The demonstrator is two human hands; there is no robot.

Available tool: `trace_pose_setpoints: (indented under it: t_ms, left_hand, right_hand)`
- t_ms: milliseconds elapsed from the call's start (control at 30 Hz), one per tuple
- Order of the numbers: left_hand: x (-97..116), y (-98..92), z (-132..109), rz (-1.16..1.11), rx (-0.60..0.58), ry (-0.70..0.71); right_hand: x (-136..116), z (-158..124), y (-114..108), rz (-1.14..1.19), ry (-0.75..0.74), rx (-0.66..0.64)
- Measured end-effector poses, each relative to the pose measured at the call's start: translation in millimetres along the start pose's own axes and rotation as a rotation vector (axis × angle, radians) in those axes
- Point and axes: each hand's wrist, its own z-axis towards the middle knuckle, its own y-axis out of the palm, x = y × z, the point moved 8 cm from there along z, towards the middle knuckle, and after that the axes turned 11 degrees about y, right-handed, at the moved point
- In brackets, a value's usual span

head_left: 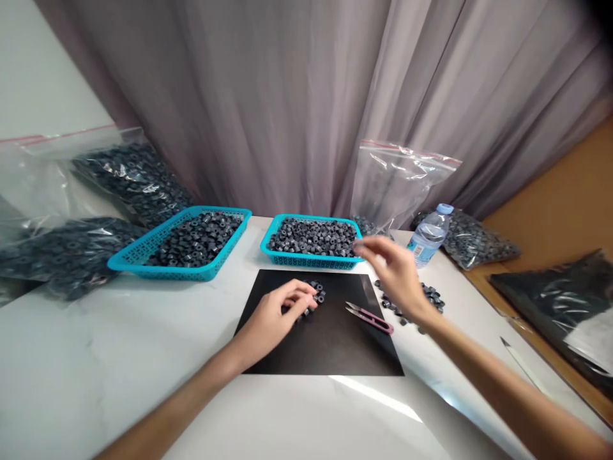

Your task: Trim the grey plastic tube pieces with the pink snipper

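On the mat (325, 348), snips (368, 312) to the right of some rings (320, 296). Behind it, a basket (311, 260), left of a bottle (428, 239).

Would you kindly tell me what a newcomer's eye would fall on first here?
Probably the turquoise left basket and middle basket, both heaped with dark parts. Next, the left hand at a small pile on the black mat, and the right hand near the middle basket's right end. Pink snips lie at the mat's right edge.
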Motion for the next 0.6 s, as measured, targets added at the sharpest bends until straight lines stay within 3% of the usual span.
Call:
trace_pose_setpoints:
  t_ms: [167, 267, 333, 400, 500, 600]
  left_hand:
    - [-6.7, -38.9, 7.3, 0.084, 0.262, 0.019]
    - [-14.7, -45.0, 6.5, 0.094, 0.268, -0.047]
    - [-17.4, -44.4, 5.8, 0.132, 0.232, -0.06]
    - [-18.5, -44.3, 5.2, 0.171, 0.223, -0.041]
    - [-21.5, -43.4, 4.7, 0.183, 0.239, -0.011]
    - [-27.4, -42.2, 5.1, 0.187, 0.247, -0.01]
  right_hand:
    - [-36.3, 136.5, -81.6, -0.33, -0.216, 0.334]
    - [-25.6, 201.3, -111.8, -0.464, -0.038, 0.405]
    - [-8.6, 223.2, -120.8, -0.518, 0.123, 0.386]
    - [8.2, 232.0, -116.0, -0.534, 0.216, 0.257]
    - [23.4, 232.6, -102.7, -0.558, 0.231, 0.075]
    - [32.7, 234.4, -97.3, -0.637, 0.229, 0.019]
